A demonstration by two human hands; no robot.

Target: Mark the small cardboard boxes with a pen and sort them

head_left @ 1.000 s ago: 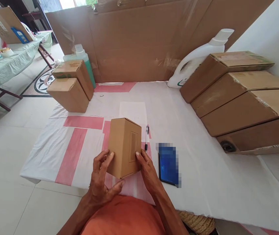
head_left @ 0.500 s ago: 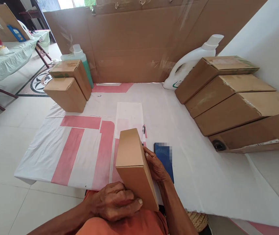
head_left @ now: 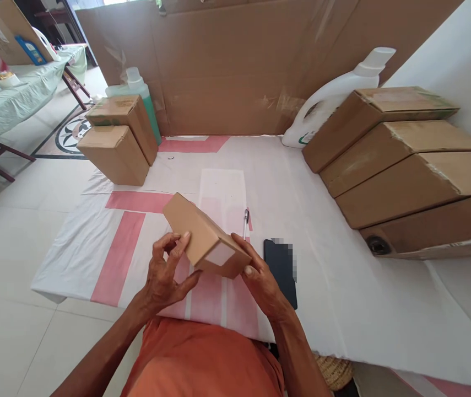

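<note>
Tilting over the near edge of the sheet-covered worktop (head_left: 342, 264), a small cardboard box (head_left: 202, 236) is held in the air between both hands, its long body running from upper left down to lower right, with a paler panel on its near end face. The left hand (head_left: 164, 275) clasps it from the left, fingertips on the brown side and thumb tucked beneath, so the box's underside is hidden. The right hand (head_left: 262, 278) grips the lower right corner, thumb pressed against the edge; its other fingers are out of sight behind the box. Just beyond the box lies a pen (head_left: 245, 221) on a white sheet, its lower end close to the right hand. Near the right wrist a dark phone (head_left: 280, 270) lies flat, partly blurred, so its screen cannot be read. Toward the far left corner stand two stacked brown cartons (head_left: 117, 138), with a green bottle (head_left: 144, 102) half hidden behind them. Along the right edge a row of larger cartons (head_left: 400, 160) leans stepwise, cut off by the picture's border, and a white jug (head_left: 334, 96) is partly covered by the farthest one. A cardboard wall (head_left: 235, 66) closes the far edge.
</note>
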